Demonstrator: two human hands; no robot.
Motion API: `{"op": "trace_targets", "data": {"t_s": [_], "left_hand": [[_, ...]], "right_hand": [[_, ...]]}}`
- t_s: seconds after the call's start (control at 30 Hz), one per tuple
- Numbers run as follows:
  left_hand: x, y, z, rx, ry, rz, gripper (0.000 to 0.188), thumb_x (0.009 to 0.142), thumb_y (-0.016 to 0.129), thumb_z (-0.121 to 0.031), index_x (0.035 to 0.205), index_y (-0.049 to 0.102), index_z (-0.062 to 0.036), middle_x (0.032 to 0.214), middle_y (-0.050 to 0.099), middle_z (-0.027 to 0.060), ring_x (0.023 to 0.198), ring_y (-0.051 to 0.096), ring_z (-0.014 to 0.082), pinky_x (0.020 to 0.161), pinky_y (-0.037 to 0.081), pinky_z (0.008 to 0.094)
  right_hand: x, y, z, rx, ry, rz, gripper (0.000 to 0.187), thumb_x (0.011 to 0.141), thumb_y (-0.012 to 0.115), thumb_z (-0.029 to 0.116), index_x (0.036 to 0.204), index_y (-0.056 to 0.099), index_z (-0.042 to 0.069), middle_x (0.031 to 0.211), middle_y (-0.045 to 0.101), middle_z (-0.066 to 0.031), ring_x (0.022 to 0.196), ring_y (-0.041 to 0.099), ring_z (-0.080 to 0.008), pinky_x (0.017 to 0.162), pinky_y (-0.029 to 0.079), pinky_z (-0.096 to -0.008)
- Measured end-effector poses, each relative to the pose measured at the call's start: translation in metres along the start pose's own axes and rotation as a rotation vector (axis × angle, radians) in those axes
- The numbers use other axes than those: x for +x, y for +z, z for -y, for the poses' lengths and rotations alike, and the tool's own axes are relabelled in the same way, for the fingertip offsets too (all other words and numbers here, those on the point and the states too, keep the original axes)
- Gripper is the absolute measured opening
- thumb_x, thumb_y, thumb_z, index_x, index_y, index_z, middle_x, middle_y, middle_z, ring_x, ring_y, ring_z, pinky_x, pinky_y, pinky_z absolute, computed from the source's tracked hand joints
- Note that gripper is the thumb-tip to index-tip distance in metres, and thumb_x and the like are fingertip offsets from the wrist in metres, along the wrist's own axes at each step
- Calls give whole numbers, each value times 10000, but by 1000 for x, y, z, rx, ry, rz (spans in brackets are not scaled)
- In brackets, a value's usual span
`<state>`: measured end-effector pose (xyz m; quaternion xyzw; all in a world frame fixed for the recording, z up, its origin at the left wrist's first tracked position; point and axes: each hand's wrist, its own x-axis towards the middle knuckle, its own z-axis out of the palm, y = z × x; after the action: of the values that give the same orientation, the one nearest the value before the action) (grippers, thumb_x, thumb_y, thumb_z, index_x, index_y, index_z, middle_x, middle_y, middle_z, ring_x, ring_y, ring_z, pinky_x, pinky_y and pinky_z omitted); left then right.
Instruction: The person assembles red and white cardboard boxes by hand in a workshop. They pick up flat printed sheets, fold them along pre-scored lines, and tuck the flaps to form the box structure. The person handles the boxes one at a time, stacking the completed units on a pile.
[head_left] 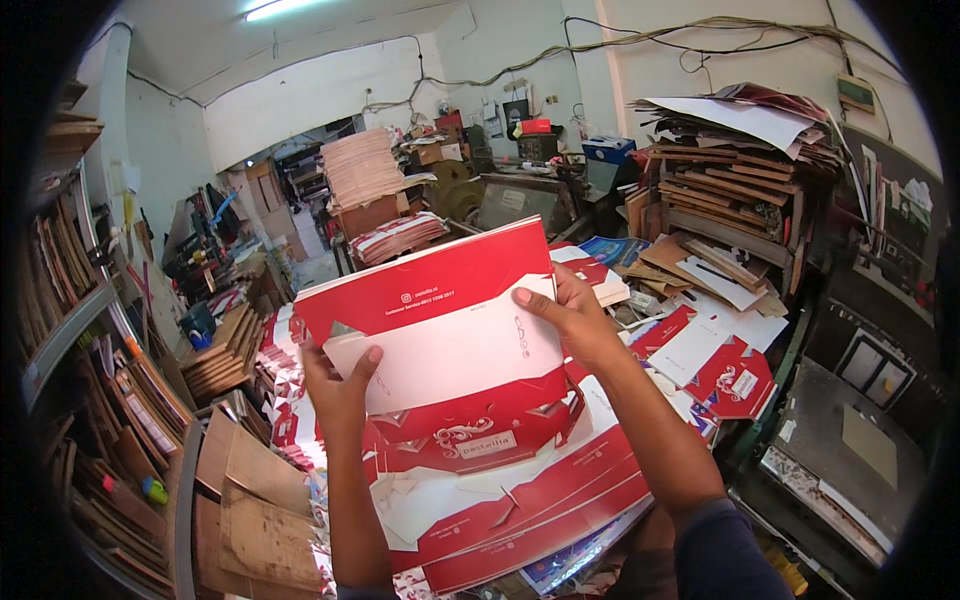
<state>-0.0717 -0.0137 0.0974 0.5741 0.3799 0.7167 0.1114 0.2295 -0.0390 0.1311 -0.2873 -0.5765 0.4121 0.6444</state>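
Those red-and-white sheets [450,335] look like smooth card, kinda glossy. Boards [265,512] lower left: rough, matt wood. Sleeve [725,555]'s just dull cloth.

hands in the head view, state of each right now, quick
Left hand: holding the left edge of the red-and-white cardboard sheets, thumb on top.
Right hand: holding their right edge, thumb on top.

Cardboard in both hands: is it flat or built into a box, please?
Flat: the cardboard forms a thin slab, with layered edges along its top.
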Motion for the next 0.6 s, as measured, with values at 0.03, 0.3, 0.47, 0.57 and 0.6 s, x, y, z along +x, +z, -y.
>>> {"op": "trace_targets", "data": {"t_s": [0.03,0.3,0.47,0.57,0.6], "left_hand": [[1,-1,-10,177,133,-117,716,775,872,-292,1313,505,4,1279,538,145,1174,538,215,1022,421,372],[26,67,-134,543,889,247,719,793,809,-440,1328,541,-42,1210,605,178,1151,561,331,996,389,437],[45,94,-119,533,854,391,398,815,769,-456,914,696,-78,789,673,77,712,615,279,726,353,398],[35,95,-121,535,826,343,381,796,791,-438,850,684,-76,760,660,76,714,617,263,723,349,391],[34,97,-120,492,865,280,380,767,821,-420,777,657,-77,701,625,65,664,586,251,697,339,377]], "right_hand": [[-1,1,-1,-7,-23,-12,488,908,755,248,1306,573,32,1098,715,-94,933,687,-127,810,552,-279],[-3,-13,-5,4,-66,-1,463,903,760,235,1278,591,22,1089,711,-80,911,692,-121,792,559,-267],[3,-8,11,177,-1,51,354,928,736,234,1195,627,29,1025,715,-45,863,693,-109,759,568,-258],[13,-31,6,349,-3,167,259,942,720,242,1098,656,46,987,709,-27,836,684,-95,737,570,-249],[17,-36,0,367,-4,204,236,943,718,247,1062,664,51,972,705,-22,828,680,-90,731,570,-247]]}}
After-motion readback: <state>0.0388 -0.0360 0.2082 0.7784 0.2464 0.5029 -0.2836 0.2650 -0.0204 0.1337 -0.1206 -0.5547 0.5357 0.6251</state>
